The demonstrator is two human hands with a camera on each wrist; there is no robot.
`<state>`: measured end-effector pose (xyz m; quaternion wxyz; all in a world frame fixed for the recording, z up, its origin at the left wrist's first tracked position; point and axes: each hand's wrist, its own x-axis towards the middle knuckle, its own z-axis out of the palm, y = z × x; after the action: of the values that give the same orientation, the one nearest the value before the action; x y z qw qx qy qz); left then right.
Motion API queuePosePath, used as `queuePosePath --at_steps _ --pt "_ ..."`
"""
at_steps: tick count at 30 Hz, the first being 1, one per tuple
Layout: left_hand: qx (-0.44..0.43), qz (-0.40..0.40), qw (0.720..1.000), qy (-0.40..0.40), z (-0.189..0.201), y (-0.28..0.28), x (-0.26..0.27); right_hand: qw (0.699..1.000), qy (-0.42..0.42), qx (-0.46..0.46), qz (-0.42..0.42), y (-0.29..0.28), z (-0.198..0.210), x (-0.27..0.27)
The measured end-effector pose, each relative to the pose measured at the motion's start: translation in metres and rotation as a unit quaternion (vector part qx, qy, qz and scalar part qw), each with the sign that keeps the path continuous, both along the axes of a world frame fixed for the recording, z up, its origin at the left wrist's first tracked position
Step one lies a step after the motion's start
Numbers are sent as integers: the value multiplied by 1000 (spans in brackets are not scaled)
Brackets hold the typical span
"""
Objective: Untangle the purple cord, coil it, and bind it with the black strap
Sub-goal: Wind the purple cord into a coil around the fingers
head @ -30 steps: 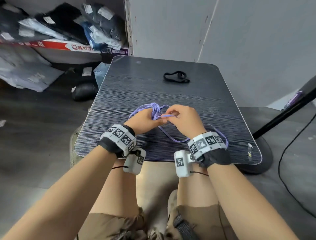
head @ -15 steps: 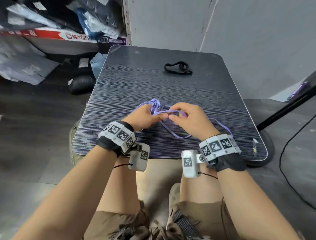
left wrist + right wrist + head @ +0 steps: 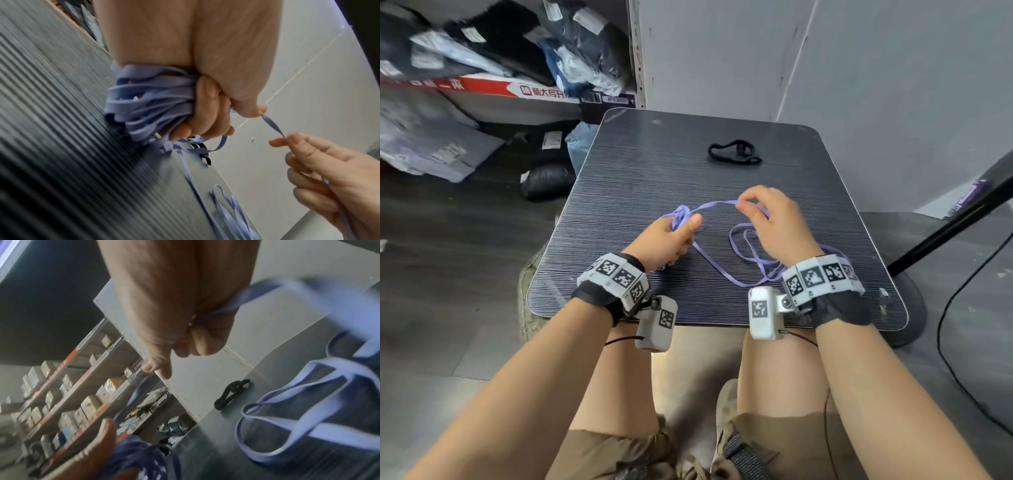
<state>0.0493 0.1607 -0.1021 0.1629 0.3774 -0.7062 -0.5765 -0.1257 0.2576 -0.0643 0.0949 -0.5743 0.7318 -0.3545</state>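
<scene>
The left hand [image 3: 666, 240] is closed in a fist around a bundle of gathered loops of the purple cord [image 3: 719, 267]. In the left wrist view the flat loops [image 3: 152, 100] bulge out of the fist on the side facing the table, and the thumb presses a single strand against the curled fingers [image 3: 207, 104].

That strand runs through the air from the left thumb to the right hand [image 3: 774, 222], which is raised just above the table [image 3: 654, 171]. The right thumb and forefinger pinch the strand; the other fingers are loosely curled. The right wrist view shows the cord passing on through the right palm [image 3: 205, 305] and out toward the wrist, though motion blur hides the detail there.

The two hands are apart, with the strand arching between them. Below and between the hands, the slack of the cord lies on the table in several loose loops, one long loop reaching toward the near edge beside the right wrist.

The black strap [image 3: 734, 152] lies loose on the table beyond both hands, well apart from the cord, closer to the right hand's side than the left's. It is curled on itself and neither hand touches it.

Beyond the left hand, past the table edge, shelves [image 3: 68, 394] hold boxes and bagged goods.
</scene>
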Motion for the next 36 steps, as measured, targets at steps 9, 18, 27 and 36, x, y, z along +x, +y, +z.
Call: queuePosePath --at_steps 9,18,27,36 --pt "59 58 992 99 9 -2 5 985 122 111 -49 6 -8 -5" --pt "111 -32 980 159 40 8 -1 979 154 113 -66 -17 8 6" --pt "109 96 948 285 62 -7 -1 972 109 200 62 -19 -15 27" --pt "94 174 917 347 52 -22 5 986 -14 149 71 -16 -17 26"
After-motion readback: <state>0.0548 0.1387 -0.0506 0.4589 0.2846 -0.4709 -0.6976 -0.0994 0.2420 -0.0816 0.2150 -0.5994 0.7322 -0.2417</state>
